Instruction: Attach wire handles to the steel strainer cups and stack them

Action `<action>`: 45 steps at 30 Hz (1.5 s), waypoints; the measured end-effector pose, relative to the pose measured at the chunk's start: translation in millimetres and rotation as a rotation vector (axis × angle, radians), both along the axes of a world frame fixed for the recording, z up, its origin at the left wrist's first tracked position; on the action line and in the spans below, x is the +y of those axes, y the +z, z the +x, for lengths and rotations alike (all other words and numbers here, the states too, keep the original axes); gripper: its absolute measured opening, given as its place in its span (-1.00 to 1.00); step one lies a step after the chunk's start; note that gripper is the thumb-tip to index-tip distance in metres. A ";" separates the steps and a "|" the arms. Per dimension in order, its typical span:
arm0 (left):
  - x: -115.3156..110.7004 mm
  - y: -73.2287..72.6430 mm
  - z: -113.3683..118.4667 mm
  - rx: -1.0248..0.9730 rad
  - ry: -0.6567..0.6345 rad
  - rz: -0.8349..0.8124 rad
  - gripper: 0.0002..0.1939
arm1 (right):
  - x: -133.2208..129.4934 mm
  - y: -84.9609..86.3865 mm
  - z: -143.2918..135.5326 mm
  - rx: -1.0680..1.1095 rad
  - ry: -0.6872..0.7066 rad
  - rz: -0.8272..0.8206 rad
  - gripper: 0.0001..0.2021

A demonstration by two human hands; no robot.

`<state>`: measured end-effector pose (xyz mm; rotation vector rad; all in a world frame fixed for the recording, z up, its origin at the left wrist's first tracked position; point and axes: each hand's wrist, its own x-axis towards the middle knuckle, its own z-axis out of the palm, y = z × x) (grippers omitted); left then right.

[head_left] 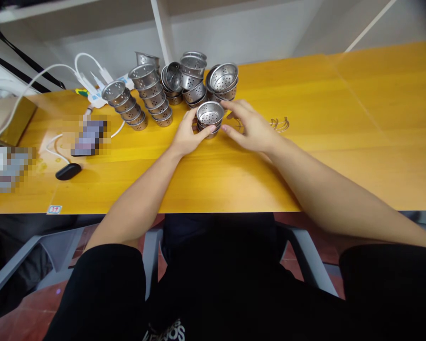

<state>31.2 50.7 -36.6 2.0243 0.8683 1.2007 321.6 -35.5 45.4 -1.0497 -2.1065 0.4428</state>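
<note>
In the middle of the desk stands a short stack of perforated metal strainer baskets [210, 114], upright with the open rims facing up. My left hand [186, 134] holds its left side, thumb across the front and fingers round the back. Just to the right, my right hand [251, 127] is open, thumb and index finger apart beside the rim with nothing between them. Whether a fingertip touches the metal I cannot tell. Right behind are more nested strainer baskets [224, 78] and a taller leaning stack [193, 76].
Two tall basket stacks, one [152, 94] and another [126, 105], lean at the left. Thin wire handles [279, 124] lie right of my right hand. Further left are a phone [89, 138], a black oval device [68, 171] and a power strip [97, 97] with white cables.
</note>
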 end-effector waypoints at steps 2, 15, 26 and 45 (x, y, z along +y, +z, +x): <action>5.7 -4.9 -0.5 -0.019 -0.011 -0.011 0.09 | 1.1 5.2 2.9 -0.017 -0.077 -0.004 -0.07; 3.2 -6.9 -9.1 -0.052 0.059 -0.034 -0.13 | 18.1 27.4 20.2 0.002 -0.164 0.024 -0.05; 7.9 -3.9 -22.2 0.049 0.161 0.091 -0.07 | 70.6 37.4 19.5 -0.179 -0.214 -0.018 -0.31; -18.6 34.2 -7.6 0.063 0.028 0.444 0.33 | -13.4 19.7 -28.9 0.230 0.199 0.088 -0.48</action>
